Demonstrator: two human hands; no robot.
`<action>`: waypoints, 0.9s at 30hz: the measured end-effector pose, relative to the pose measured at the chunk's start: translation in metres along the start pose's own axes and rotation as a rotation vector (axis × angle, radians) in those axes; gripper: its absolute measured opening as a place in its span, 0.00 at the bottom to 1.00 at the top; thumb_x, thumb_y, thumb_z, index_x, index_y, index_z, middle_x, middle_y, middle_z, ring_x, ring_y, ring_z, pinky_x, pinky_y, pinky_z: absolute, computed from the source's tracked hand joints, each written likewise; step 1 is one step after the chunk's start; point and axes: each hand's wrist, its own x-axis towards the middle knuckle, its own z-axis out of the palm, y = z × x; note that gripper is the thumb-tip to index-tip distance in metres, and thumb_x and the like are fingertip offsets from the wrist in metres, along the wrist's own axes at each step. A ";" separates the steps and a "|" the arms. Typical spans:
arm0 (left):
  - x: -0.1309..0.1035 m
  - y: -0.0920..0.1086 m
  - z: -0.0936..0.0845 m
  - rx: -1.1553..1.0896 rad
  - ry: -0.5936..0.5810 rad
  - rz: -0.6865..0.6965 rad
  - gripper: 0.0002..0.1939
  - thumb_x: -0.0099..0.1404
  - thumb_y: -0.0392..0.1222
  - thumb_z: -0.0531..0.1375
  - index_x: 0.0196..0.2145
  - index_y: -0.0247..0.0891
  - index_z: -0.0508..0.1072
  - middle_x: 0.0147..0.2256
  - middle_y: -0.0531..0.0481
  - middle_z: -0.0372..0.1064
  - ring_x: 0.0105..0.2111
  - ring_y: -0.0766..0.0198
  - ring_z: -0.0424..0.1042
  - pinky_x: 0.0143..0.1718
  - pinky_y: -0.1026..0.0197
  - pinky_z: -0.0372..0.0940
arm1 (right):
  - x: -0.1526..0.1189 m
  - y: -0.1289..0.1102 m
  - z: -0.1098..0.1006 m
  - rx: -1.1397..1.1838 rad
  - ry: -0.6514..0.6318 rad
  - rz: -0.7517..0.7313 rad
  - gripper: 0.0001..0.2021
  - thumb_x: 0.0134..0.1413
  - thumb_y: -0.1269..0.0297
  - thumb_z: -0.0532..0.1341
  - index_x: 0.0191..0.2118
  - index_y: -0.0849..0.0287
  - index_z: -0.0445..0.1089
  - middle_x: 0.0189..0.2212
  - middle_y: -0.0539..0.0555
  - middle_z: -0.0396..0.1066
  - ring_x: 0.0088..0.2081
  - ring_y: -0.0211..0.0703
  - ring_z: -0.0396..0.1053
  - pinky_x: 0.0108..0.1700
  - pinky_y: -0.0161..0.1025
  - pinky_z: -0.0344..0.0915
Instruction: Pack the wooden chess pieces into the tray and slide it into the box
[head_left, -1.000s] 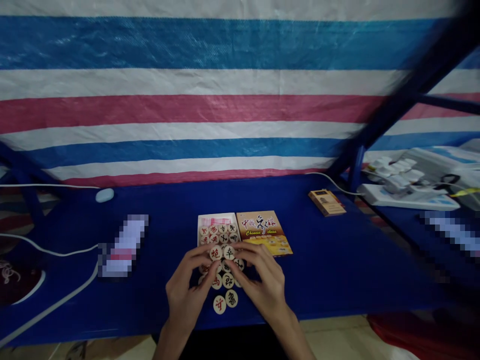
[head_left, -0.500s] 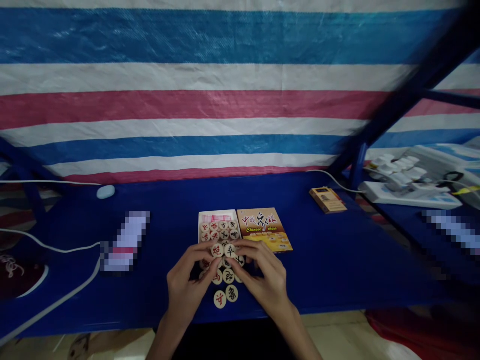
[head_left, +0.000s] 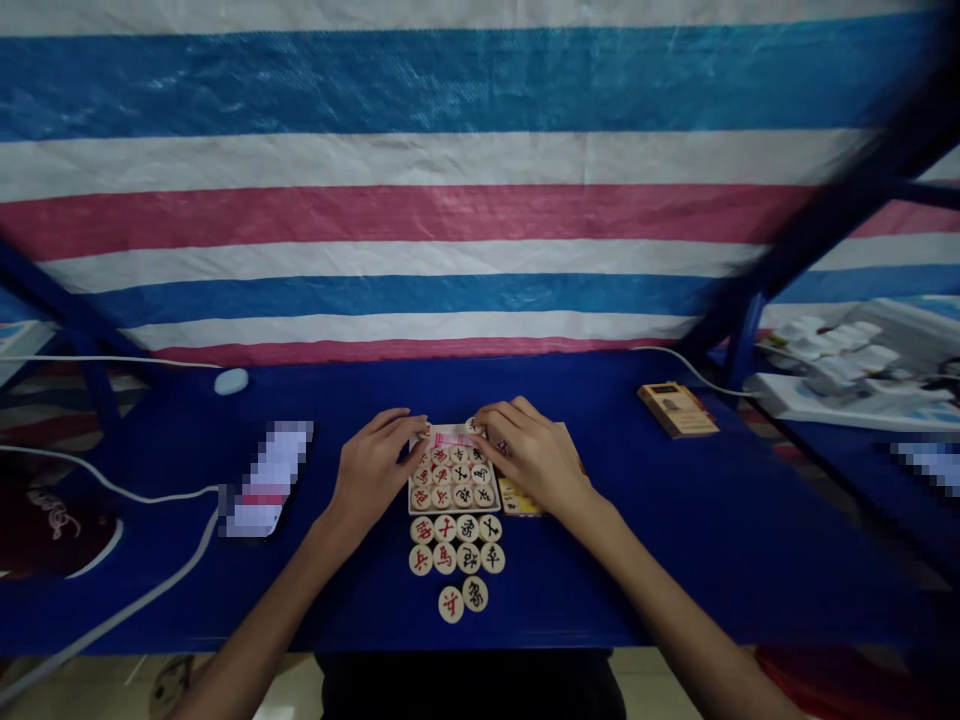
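Note:
A white tray [head_left: 412, 503] holds rows of round Chinese chess pieces, with a pink and white strip at its far end. At the tray's far left corner, my left hand [head_left: 381, 462] pinches a chess piece, only partly visible. My right hand [head_left: 529, 452] holds another chess piece [head_left: 473, 425] at the far right corner. It covers much of the yellow Chinese chess box lid [head_left: 523, 503]. Nearer me, two rows of red and black pieces [head_left: 445, 558] lie on the blue surface. Below them lie a red piece [head_left: 451, 604] and a black piece [head_left: 475, 594], side by side.
A phone [head_left: 270, 478] with a cable lies at left, behind it a small pale blue object [head_left: 231, 381]. At right are a cigarette-like box [head_left: 677, 410], a power strip [head_left: 825, 400] with plugs and another phone [head_left: 934, 465]. Striped sheeting [head_left: 480, 225] hangs behind.
Both hands, each with a piece, have moved from above the near pieces to the tray's far corners and apart. The near rows are now uncovered. The view has shifted slightly left.

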 end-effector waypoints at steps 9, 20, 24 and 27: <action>-0.006 -0.004 -0.001 0.009 -0.018 0.101 0.06 0.70 0.38 0.61 0.44 0.44 0.76 0.46 0.54 0.79 0.50 0.59 0.74 0.52 0.53 0.70 | -0.009 0.007 0.016 0.014 -0.012 0.029 0.09 0.69 0.60 0.57 0.41 0.59 0.71 0.40 0.55 0.75 0.40 0.47 0.65 0.44 0.44 0.64; -0.004 -0.007 0.002 0.031 -0.059 0.062 0.03 0.69 0.37 0.62 0.39 0.44 0.77 0.45 0.54 0.79 0.45 0.60 0.74 0.44 0.56 0.72 | -0.009 0.005 0.019 0.050 -0.034 0.036 0.06 0.68 0.65 0.58 0.44 0.58 0.71 0.42 0.56 0.76 0.44 0.49 0.66 0.45 0.44 0.64; -0.003 -0.007 0.003 0.028 -0.065 0.042 0.03 0.68 0.37 0.63 0.39 0.44 0.77 0.48 0.53 0.77 0.47 0.59 0.73 0.46 0.54 0.71 | -0.008 0.007 0.019 0.062 -0.041 0.037 0.06 0.67 0.66 0.58 0.42 0.57 0.72 0.44 0.56 0.77 0.44 0.49 0.66 0.45 0.44 0.64; -0.003 -0.007 0.003 0.023 -0.077 0.052 0.04 0.69 0.38 0.62 0.39 0.44 0.77 0.50 0.52 0.76 0.50 0.57 0.72 0.50 0.52 0.70 | -0.008 0.008 0.019 0.075 -0.044 0.038 0.06 0.67 0.68 0.58 0.42 0.57 0.73 0.44 0.55 0.77 0.44 0.49 0.67 0.45 0.44 0.65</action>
